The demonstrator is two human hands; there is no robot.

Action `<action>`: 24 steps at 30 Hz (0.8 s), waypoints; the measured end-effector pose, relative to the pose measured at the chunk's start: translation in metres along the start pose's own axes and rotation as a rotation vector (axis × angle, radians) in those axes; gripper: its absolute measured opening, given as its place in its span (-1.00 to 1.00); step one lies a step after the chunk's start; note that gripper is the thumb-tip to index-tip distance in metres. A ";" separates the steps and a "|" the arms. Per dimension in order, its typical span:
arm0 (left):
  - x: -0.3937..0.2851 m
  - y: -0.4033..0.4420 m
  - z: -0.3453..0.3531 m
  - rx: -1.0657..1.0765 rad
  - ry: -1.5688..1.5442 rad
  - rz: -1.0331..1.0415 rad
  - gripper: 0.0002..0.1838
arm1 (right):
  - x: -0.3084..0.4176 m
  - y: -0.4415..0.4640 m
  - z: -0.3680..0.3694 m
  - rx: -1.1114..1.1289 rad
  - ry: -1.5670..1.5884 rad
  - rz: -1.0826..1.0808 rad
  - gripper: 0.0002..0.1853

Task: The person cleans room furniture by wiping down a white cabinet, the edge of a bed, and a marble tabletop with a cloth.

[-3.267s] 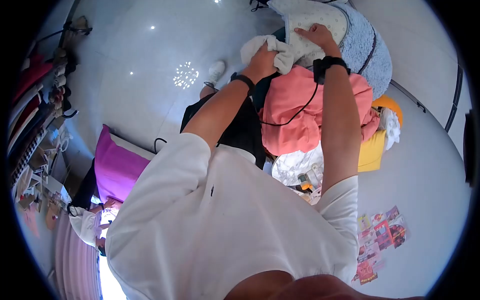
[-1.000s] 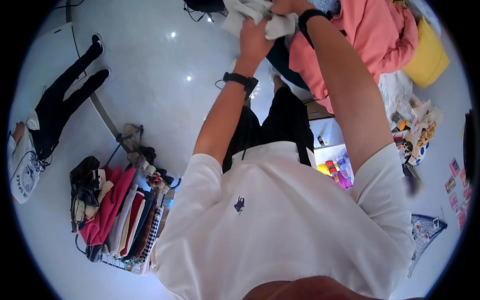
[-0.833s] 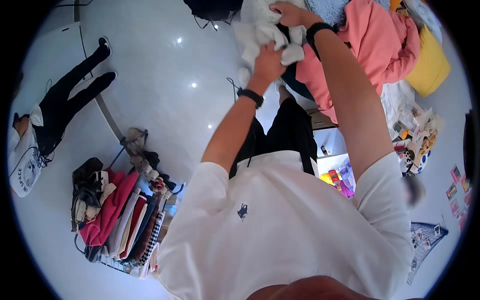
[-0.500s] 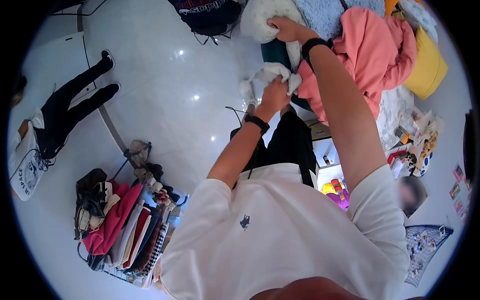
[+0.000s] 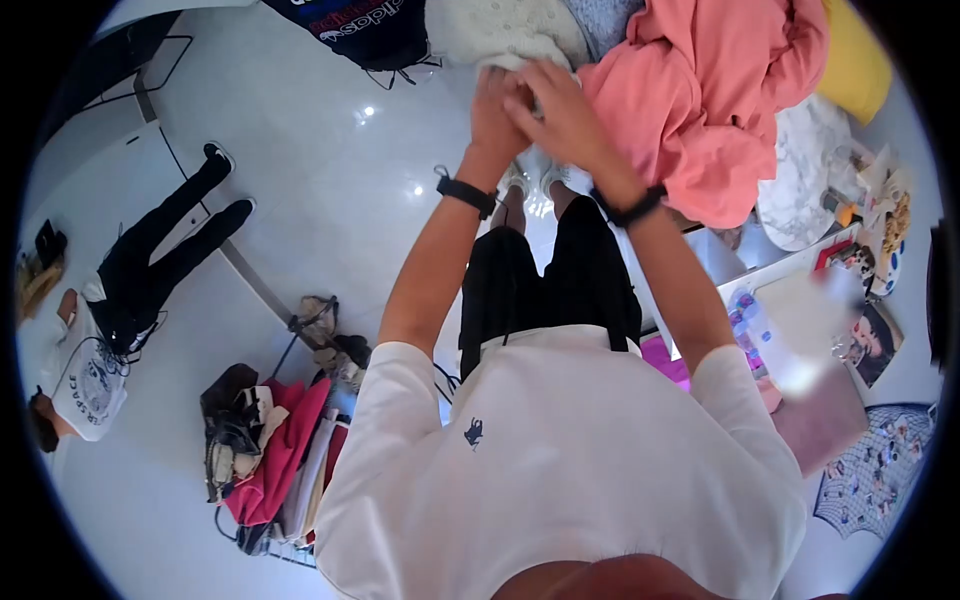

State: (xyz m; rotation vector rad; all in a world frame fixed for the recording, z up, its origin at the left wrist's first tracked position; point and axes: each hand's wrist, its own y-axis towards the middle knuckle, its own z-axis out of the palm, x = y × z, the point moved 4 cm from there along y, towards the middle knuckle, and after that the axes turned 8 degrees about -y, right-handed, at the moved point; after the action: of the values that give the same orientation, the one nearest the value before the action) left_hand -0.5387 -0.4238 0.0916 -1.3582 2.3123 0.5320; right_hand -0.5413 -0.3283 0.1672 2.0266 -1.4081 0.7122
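A cream knit garment (image 5: 515, 28) with a bumpy openwork pattern hangs at the top of the view, partly cut off by the edge. My left hand (image 5: 500, 115) is closed on its lower edge, fingers curled. Beside it, almost touching, my right hand (image 5: 562, 112) also grips that edge, with its thumb pointing toward the left hand. The bunched cloth between the fingers is mostly hidden. To the right of my right hand lies a large coral-pink cloth (image 5: 690, 110) in loose folds.
A dark printed bag (image 5: 365, 30) sits at the upper left of the hands. A blue-grey fluffy cloth (image 5: 605, 25) and yellow cushion (image 5: 858, 60) lie beyond. At right is a cluttered desk (image 5: 800, 310). Another person (image 5: 140, 260) stands at left, near a clothes rack (image 5: 265, 440).
My left hand has moved up and left, and my right hand down, so they now meet at the knit garment's edge. The white cloth formerly hanging from my left hand is drawn up.
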 end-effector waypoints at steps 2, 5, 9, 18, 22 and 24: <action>0.004 0.021 -0.014 0.042 0.037 0.057 -0.50 | 0.000 -0.080 0.025 0.089 0.039 0.184 -0.76; 0.006 0.043 -0.020 0.117 0.064 0.108 -0.57 | -0.036 -0.215 0.112 0.907 -0.031 0.140 -0.51; 0.001 0.027 -0.014 0.158 0.125 0.102 -0.58 | -0.060 -0.307 0.220 1.166 0.331 0.771 -0.03; -0.064 -0.055 0.017 0.259 -0.411 -0.046 -0.61 | -0.074 -0.368 0.342 0.766 0.578 1.080 -0.17; -0.074 -0.076 0.031 0.274 -0.484 0.002 -0.59 | -0.074 -0.352 0.343 0.620 0.466 0.789 -0.27; -0.071 -0.080 0.028 0.364 -0.449 -0.097 -0.52 | -0.067 -0.352 0.318 0.788 0.637 0.911 -0.34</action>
State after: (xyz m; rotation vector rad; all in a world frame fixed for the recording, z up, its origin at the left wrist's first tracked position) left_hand -0.4326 -0.3935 0.0951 -1.0451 1.8573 0.3227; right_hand -0.1951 -0.4090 -0.1536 1.2398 -1.7334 2.3439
